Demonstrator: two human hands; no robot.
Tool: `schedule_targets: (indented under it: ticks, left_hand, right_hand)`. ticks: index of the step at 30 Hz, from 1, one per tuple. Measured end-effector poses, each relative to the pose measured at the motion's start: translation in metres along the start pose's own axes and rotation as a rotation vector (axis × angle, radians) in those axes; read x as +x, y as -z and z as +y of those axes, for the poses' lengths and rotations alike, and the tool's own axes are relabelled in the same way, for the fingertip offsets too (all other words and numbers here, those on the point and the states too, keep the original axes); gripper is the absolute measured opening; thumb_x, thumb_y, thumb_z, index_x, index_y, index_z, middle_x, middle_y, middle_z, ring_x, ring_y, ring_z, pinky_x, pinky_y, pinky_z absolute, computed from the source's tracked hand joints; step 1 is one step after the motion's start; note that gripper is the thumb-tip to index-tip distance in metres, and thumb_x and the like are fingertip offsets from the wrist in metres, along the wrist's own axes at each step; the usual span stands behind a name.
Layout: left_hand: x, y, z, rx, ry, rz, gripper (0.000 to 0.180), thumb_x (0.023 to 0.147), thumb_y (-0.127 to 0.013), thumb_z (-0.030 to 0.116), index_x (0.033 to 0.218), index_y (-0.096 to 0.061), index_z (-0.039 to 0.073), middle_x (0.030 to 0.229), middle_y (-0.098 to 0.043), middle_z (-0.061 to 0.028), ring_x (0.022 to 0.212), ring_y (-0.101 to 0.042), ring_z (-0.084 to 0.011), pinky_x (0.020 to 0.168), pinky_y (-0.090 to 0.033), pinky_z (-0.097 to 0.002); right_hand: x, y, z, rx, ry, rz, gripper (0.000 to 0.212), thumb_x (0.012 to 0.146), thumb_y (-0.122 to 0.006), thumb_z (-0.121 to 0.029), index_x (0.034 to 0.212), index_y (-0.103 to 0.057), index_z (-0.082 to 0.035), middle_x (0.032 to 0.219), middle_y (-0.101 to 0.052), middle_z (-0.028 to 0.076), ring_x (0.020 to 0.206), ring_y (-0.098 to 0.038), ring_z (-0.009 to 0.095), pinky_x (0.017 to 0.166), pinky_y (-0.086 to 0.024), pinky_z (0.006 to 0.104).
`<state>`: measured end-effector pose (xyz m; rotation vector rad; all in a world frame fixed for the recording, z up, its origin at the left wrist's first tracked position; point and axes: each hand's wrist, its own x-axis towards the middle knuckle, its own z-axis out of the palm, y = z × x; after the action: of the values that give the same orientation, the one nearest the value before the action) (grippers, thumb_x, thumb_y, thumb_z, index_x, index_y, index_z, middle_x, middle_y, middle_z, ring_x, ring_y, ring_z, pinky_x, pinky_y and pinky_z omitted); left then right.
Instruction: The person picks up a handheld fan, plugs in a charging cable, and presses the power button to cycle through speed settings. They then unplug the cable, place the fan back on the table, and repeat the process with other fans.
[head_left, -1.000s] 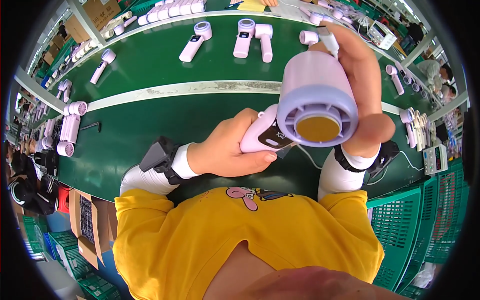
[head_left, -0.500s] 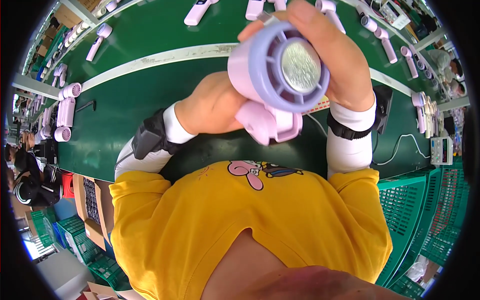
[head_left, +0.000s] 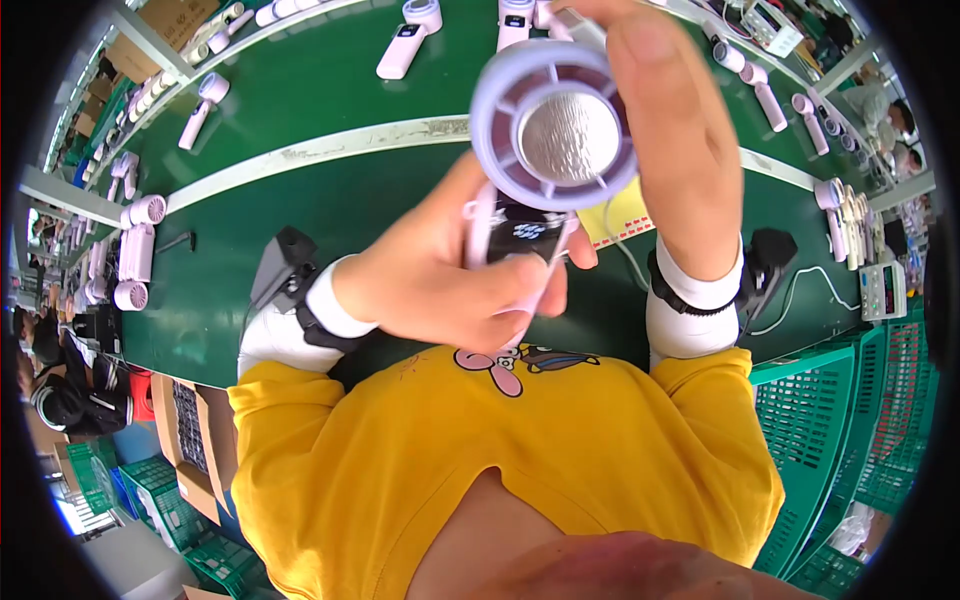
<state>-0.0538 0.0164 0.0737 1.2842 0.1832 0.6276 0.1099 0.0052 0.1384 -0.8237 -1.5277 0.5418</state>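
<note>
A pale pink and lilac handheld fan (head_left: pixel 555 130) is raised over the bench, its round head facing up with a silver disc at the centre. My left hand (head_left: pixel 430 270) is closed round the fan's handle, the thumb lying below a dark display (head_left: pixel 525 232). My right hand (head_left: pixel 685 140) is beside the right side of the fan head. Between its thumb and fingers, at the top of the head, is a small silver-ended piece (head_left: pixel 582 28); its kind is unclear. Whether the right fingers also touch the fan cannot be made out.
Behind a pale strip (head_left: pixel 380 138) on the green bench (head_left: pixel 300 110) lie other handheld fans (head_left: pixel 405 48). More fans (head_left: pixel 137 245) stand at the left. A yellow sheet (head_left: pixel 622 212) and white cable (head_left: pixel 790 310) lie near my right arm. Green crates (head_left: pixel 810 410) stand at the right.
The fan has turned in my left hand, bringing the handle's dark display into view. My left thumb now lies along the handle. The right hand keeps the silver-ended piece by the fan head.
</note>
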Motion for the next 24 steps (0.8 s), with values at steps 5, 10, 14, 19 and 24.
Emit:
schedule_targets:
  ticks: [5, 10, 14, 19, 24]
  left_hand:
    - [-0.017, 0.003, 0.061, -0.349, 0.169, -0.030, 0.044, 0.079, -0.058, 0.026, 0.105, -0.039, -0.004, 0.088, -0.047, -0.0082, 0.063, -0.051, -0.0132, 0.050, -0.042, -0.0265]
    - [-0.043, -0.047, 0.050, 0.352, -1.269, 0.390, 0.043, 0.073, -0.059, 0.016, 0.105, -0.039, -0.004, 0.092, -0.044, -0.0072, 0.063, -0.048, -0.0147, 0.056, -0.040, -0.0282]
    - [-0.048, -0.043, 0.057, 0.505, -1.294, 0.511, 0.046, 0.073, -0.058, 0.014, 0.108, -0.036, -0.004, 0.093, -0.044, -0.0067, 0.067, -0.048, -0.0167, 0.058, -0.038, -0.0288]
    - [-0.048, -0.050, 0.040, 0.525, -1.274, 0.363, 0.048, 0.074, -0.057, 0.015, 0.113, -0.035, -0.004, 0.096, -0.044, -0.0052, 0.072, -0.046, -0.0176, 0.058, -0.035, -0.0289]
    - [-0.039, -0.056, 0.049, 0.143, -1.048, 0.513, 0.060, 0.072, -0.061, 0.008, 0.120, -0.027, -0.004, 0.101, -0.043, -0.0065, 0.066, -0.049, -0.0191, 0.058, -0.042, -0.0310]
  right_hand:
    - [0.001, 0.023, -0.009, -0.152, -0.248, 0.061, 0.029, 0.090, -0.042, -0.026, 0.099, -0.051, 0.001, 0.077, -0.052, 0.002, 0.071, -0.045, 0.006, 0.067, -0.035, 0.0162]
    - [0.003, 0.039, -0.002, -0.239, -0.075, 0.153, 0.027, 0.089, -0.043, -0.023, 0.096, -0.055, 0.000, 0.078, -0.054, 0.002, 0.069, -0.047, 0.007, 0.062, -0.037, 0.0185]
    - [0.002, 0.034, 0.001, -0.284, -0.049, 0.160, 0.023, 0.087, -0.046, -0.020, 0.094, -0.057, -0.001, 0.078, -0.055, 0.004, 0.068, -0.049, 0.010, 0.060, -0.039, 0.0224]
    - [0.002, 0.021, 0.005, -0.384, -0.021, 0.019, 0.017, 0.086, -0.049, -0.015, 0.093, -0.056, 0.000, 0.075, -0.052, 0.001, 0.066, -0.045, 0.009, 0.059, -0.036, 0.0211]
    - [-0.003, 0.022, 0.003, -0.457, 0.118, 0.001, 0.018, 0.088, -0.048, -0.015, 0.093, -0.055, 0.001, 0.073, -0.050, -0.001, 0.065, -0.043, 0.007, 0.058, -0.034, 0.0174]
